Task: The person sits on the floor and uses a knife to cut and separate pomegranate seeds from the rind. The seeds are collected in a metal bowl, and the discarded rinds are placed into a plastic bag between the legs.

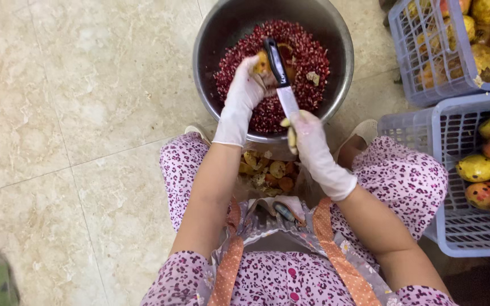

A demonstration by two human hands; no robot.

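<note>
The left hand (pixel 245 93) has its gloved fingers clamped on a pomegranate piece (pixel 261 62) over the steel bowl (pixel 211 34). The right hand (pixel 307 133) has its fingers closed on the blade of a black-handled knife (pixel 279 71), handle pointing away. The bowl is already well filled with red seeds (pixel 307 54), and peel scraps (pixel 270 173) lie below, yet whole pomegranates (pixel 486 170) fill two lilac baskets (pixel 455 232), so much appears left. The baskets are cut off; the held piece is mostly hidden.
</note>
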